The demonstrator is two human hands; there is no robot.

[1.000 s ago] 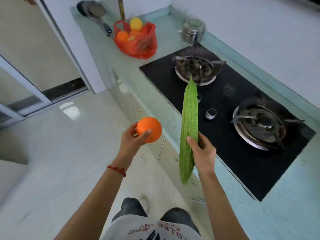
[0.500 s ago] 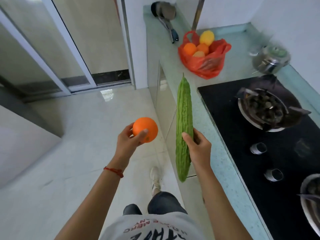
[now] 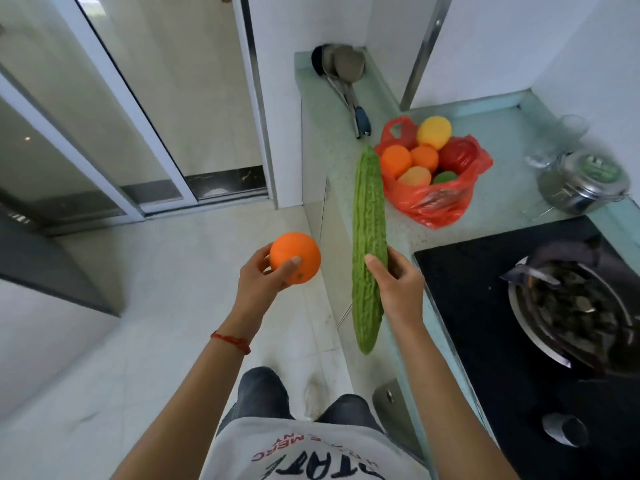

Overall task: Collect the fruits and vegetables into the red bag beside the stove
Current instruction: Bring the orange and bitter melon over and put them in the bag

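My left grip (image 3: 265, 285) cups a round, firm orange fruit (image 3: 294, 257), fingers half closed. My right grip (image 3: 398, 285) wraps mid-length round a long, bumpy green bitter gourd (image 3: 369, 233); stiff, probably top-heavy. Thin red plastic bag (image 3: 438, 199) lies ahead of it on the desk (image 3: 502, 199), flimsy and nearly full.

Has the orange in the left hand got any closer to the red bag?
Yes. The orange has been carried toward the red bag on the counter.
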